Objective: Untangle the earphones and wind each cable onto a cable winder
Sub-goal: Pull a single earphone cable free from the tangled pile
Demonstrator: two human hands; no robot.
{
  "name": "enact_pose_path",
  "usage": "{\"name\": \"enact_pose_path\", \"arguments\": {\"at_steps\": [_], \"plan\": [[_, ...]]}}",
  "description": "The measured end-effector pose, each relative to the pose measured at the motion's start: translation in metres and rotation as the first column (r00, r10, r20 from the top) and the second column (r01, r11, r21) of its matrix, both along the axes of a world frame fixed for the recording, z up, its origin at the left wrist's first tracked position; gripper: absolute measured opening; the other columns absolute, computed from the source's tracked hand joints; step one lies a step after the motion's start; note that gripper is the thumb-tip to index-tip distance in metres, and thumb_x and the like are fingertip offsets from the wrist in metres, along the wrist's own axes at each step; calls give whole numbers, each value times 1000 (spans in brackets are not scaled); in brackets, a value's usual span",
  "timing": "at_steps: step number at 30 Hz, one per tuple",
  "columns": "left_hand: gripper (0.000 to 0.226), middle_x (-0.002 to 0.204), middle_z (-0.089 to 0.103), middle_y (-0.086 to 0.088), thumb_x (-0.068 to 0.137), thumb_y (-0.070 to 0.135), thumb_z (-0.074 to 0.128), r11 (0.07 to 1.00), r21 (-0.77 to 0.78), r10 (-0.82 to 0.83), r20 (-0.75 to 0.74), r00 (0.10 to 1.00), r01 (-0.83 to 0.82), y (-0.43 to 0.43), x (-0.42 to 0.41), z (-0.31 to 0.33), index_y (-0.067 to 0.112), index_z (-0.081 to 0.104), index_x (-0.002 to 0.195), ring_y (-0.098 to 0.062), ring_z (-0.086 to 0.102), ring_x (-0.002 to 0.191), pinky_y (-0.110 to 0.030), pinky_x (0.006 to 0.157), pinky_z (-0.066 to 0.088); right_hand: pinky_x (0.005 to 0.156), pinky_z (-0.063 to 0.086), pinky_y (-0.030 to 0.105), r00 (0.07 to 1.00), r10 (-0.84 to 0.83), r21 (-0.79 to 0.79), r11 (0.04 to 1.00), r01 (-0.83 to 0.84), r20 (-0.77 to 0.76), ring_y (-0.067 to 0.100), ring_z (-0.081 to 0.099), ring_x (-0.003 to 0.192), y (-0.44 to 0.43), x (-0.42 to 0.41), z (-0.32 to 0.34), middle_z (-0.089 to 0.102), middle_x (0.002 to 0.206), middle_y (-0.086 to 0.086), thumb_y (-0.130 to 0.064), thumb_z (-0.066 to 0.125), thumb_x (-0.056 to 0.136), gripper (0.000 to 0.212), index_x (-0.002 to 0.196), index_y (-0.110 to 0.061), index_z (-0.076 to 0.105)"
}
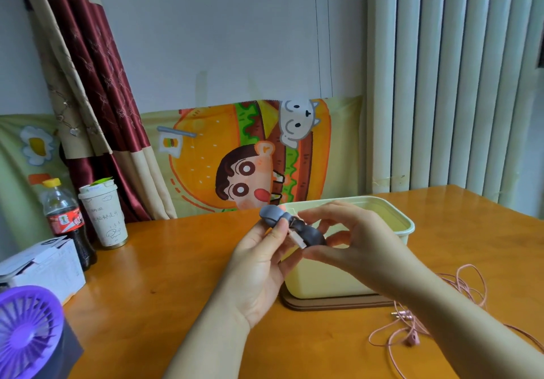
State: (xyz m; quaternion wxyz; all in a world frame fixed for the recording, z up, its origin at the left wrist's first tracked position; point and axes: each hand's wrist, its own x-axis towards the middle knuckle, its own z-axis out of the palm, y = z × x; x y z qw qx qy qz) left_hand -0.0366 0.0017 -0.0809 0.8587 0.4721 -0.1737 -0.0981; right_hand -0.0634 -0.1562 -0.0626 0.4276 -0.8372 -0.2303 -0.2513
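A grey bone-shaped cable winder (273, 214) is held up above the wooden table (164, 263), in front of a pale yellow box. My left hand (259, 263) pinches its lighter end between thumb and fingers. My right hand (347, 237) curls round its darker end, with a small pale piece of earphone showing between the two hands. Pink earphone cables (412, 334) lie loose in loops on the table at the lower right, under my right forearm, with their plugs near the box's base.
The pale yellow box (409, 225) sits on a brown lid mid-table. At the left stand a cola bottle (63, 219), a paper cup (104, 216), a white carton (44, 266) and a purple fan (26, 331). A curtain and cartoon cloth hang behind.
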Motion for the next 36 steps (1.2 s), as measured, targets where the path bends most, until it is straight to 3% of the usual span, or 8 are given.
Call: {"name": "enact_pose_path", "arguments": {"at_steps": [10, 15, 19, 22, 26, 30, 33, 36], "plan": [[27, 79, 65, -5, 93, 10, 57, 986, 162, 49, -1, 999, -48, -10, 33, 26, 14, 60, 120, -21, 64, 87, -38, 77, 57, 78, 54, 15, 982, -177, -202, 961, 187, 64, 8, 62, 89, -26, 24, 34, 64, 99, -11, -8, 71, 82, 29, 108, -21, 69], [34, 117, 62, -1, 93, 13, 60, 916, 367, 113, 146, 983, -160, -15, 54, 29, 23, 54, 126, -18, 63, 105, -32, 82, 57, 80, 55, 21, 980, -190, -301, 932, 200, 64, 10, 62, 93, -33, 41, 43, 63, 104, -6, -12, 70, 83, 28, 111, -19, 70], [29, 125, 60, 2, 95, 15, 60, 753, 568, 122, 377, 918, -333, -19, 67, 28, 29, 56, 120, -10, 63, 103, -22, 74, 57, 79, 54, 18, 972, -231, -355, 906, 232, 45, 10, 61, 93, -40, 55, 37, 62, 103, -8, -13, 72, 82, 30, 111, -20, 69], [22, 111, 60, 9, 94, 18, 61, 600, 653, 94, 516, 852, -462, -25, 74, 26, 37, 59, 104, -7, 63, 93, -28, 79, 59, 80, 55, 21, 966, -256, -366, 898, 245, 20, 11, 61, 93, -44, 65, 30, 63, 106, -6, -13, 72, 83, 34, 115, -21, 68], [23, 115, 55, 9, 94, 23, 62, 464, 669, 60, 630, 774, -580, -33, 85, 21, 33, 61, 114, 2, 56, 87, -20, 83, 52, 79, 55, 22, 954, -298, -373, 888, 270, -18, 11, 61, 91, -50, 77, 22, 64, 106, -4, -12, 73, 82, 36, 116, -22, 68], [31, 118, 54, 8, 94, 23, 61, 317, 730, -40, 648, 761, -605, -40, 99, 14, 26, 61, 125, -8, 55, 92, -12, 71, 43, 73, 49, 11, 941, -324, -434, 865, 253, -98, 11, 60, 91, -56, 91, 19, 66, 112, -3, -14, 72, 83, 36, 118, -19, 67], [31, 124, 63, 7, 95, 30, 58, 160, 827, -111, 557, 823, -539, -46, 107, 6, 26, 63, 125, -15, 59, 106, -30, 89, 51, 60, 41, 6, 921, -319, -550, 821, 151, -223, 10, 59, 82, -55, 100, 14, 69, 109, -2, -15, 72, 82, 37, 118, -18, 67], [27, 121, 67, 7, 95, 31, 55, 29, 872, -163, 486, 859, -488, -54, 112, 4, 29, 68, 118, -18, 60, 111, -36, 97, 50, 70, 50, 18, 883, -331, -592, 802, 79, -331, 17, 65, 87, -53, 114, 4, 70, 107, 2, -12, 71, 80, 35, 114, -18, 68]]}}
